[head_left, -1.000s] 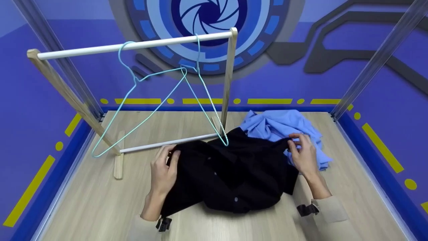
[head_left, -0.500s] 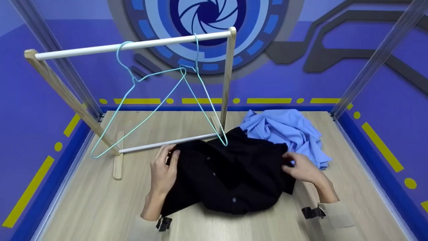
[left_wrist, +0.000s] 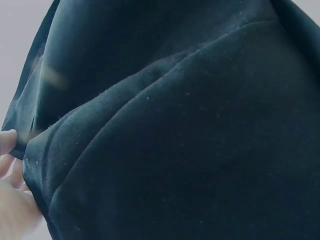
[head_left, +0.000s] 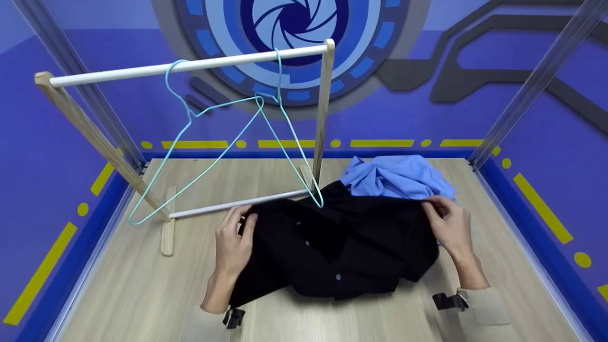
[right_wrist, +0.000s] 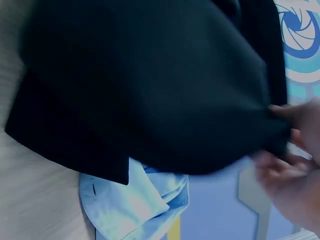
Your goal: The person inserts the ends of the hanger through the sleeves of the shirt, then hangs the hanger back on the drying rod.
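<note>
A black button-up shirt (head_left: 370,242) is stretched between the two hands above the table, a few pale buttons showing down its front. The left hand (head_left: 235,244) pinches its upper left edge between thumb and fingers; in the left wrist view, dark cloth (left_wrist: 175,140) fills most of the picture. At the shirt's upper right corner the right hand (head_left: 451,225) pinches the fabric. The right wrist view has this right hand (right_wrist: 295,160) gripping the cloth's edge, slightly blurred. Behind the black shirt lies a crumpled light blue garment (head_left: 399,175), partly covered by it.
A clothes rack (head_left: 327,118) with wooden sides and white bars stands at the left and back. Two mint-green wire hangers (head_left: 190,114) hang from its top bar, one corner reaching just in front of the black shirt. Blue printed walls (head_left: 522,123) enclose the wooden table (head_left: 128,285).
The right hand first came lower on the shirt's right side, then moved up and outward with the corner, pulling the right part wider. The left hand has hardly moved.
</note>
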`<state>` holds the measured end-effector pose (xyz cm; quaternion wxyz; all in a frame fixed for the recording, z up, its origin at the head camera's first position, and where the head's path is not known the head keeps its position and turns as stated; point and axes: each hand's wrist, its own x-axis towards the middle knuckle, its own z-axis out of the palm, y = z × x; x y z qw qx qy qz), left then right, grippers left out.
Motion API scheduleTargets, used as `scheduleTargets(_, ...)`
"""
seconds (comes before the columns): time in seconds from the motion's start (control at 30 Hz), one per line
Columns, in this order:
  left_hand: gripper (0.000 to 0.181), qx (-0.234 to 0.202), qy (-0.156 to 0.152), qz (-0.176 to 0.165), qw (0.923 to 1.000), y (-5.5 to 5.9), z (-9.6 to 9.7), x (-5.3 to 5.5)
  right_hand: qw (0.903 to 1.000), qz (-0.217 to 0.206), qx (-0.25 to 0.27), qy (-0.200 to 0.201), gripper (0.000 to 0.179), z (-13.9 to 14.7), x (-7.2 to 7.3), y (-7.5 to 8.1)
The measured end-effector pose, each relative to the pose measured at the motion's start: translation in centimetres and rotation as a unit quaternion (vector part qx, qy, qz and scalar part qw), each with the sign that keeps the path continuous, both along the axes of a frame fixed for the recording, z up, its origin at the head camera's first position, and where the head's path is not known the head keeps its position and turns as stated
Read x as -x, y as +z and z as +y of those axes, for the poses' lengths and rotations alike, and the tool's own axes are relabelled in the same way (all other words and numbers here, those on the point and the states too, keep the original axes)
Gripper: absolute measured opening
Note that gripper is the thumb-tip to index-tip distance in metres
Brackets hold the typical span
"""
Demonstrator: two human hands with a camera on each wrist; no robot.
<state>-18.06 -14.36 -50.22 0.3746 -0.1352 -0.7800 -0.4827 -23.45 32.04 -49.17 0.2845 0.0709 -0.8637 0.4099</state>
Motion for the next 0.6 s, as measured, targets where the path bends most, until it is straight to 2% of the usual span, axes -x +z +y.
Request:
scheduleTargets(0.1, 0.015, 0.006, -0.003, -0.005, 1.0, -0.1, 0.1, 0.0, 0.9967, 0.066, 0.032, -0.034, 0.006, -0.1, -0.1, 0.6)
scheduleTargets(0.2, 0.016, 0.009, -0.005, -0.008, 0.9999, -0.1, 0.2, 0.1, 0.9941, 0.088, 0.03, -0.056, 0.007, -0.1, -0.2, 1.1)
scheduleTargets(0.33, 0.016, 0.01, -0.022, -0.009, 0.9997, -0.1, 0.4, 0.2, 0.997, 0.035, -0.021, -0.066, 0.009, -0.3, -0.3, 1.2)
scheduleTargets(0.43, 0.016, 0.014, -0.037, -0.005, 0.9992, -0.1, 0.7, 0.2, 0.997, -0.005, -0.065, -0.041, 0.011, -0.6, -0.4, 0.7)
scheduleTargets(0.5, 0.016, 0.016, -0.039, 0.001, 0.9991, -0.2, 0.8, 0.2, 0.9961, -0.011, -0.087, -0.014, 0.012, -1.1, -0.4, 0.2)
scheduleTargets(0.6, 0.015, 0.017, -0.04, 0.01, 0.999, -0.2, 1.0, 0.3, 0.9945, 0.013, -0.102, 0.02, 0.012, -2.2, -0.4, -0.5)
